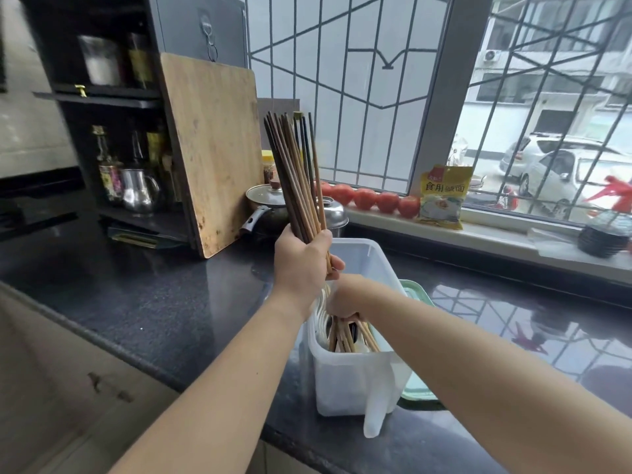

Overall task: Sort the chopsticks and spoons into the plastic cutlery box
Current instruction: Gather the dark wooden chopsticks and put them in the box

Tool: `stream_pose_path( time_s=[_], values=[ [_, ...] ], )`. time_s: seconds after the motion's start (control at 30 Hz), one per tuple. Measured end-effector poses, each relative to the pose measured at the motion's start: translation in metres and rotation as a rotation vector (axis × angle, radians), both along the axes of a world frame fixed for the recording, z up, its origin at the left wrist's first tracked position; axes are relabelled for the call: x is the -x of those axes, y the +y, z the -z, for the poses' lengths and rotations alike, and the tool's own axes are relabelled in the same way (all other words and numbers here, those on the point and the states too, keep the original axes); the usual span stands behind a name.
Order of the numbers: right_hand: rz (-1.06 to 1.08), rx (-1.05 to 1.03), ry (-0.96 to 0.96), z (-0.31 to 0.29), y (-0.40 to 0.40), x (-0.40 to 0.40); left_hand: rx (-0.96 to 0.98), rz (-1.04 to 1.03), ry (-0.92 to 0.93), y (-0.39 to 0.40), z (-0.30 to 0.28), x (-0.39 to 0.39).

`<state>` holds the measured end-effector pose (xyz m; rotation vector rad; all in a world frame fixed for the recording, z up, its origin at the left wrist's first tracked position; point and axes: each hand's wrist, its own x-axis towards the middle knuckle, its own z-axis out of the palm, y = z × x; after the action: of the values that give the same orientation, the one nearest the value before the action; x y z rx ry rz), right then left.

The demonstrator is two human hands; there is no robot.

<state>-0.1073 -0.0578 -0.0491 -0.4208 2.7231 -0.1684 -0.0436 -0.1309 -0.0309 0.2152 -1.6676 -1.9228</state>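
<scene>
A white plastic cutlery box (359,381) stands on the dark stone counter. My left hand (304,261) grips a bundle of brown wooden chopsticks (294,172) upright above the box, their tops fanned out. Just below, my right hand (345,297) reaches into the box and grips a second bunch of lighter chopsticks (349,336) standing inside it. White spoon handles (321,313) show along the box's left wall; how many is hidden by my hands.
A green-rimmed lid (417,384) lies under the box's right side. A wooden cutting board (213,148) leans at the back, beside a pot with a glass lid (265,196) and a steel kettle (333,212). Tomatoes (372,200) and a yellow packet (443,196) line the windowsill.
</scene>
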Motion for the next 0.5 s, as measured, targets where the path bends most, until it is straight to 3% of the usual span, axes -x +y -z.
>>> stream_pose_path(
  time_s=[0.23,0.37,0.5],
  values=[
    [0.086,0.326,-0.036,-0.031,0.013,0.010,-0.146,-0.022,0.000,-0.002,0.000,0.002],
    [0.013,0.214,0.092,-0.059,0.029,0.015,-0.093,0.001,-0.020,-0.001,0.000,0.002],
    [-0.151,0.023,0.097,-0.044,0.021,0.010,-0.018,0.003,-0.023,0.000,0.000,0.003]
  ],
)
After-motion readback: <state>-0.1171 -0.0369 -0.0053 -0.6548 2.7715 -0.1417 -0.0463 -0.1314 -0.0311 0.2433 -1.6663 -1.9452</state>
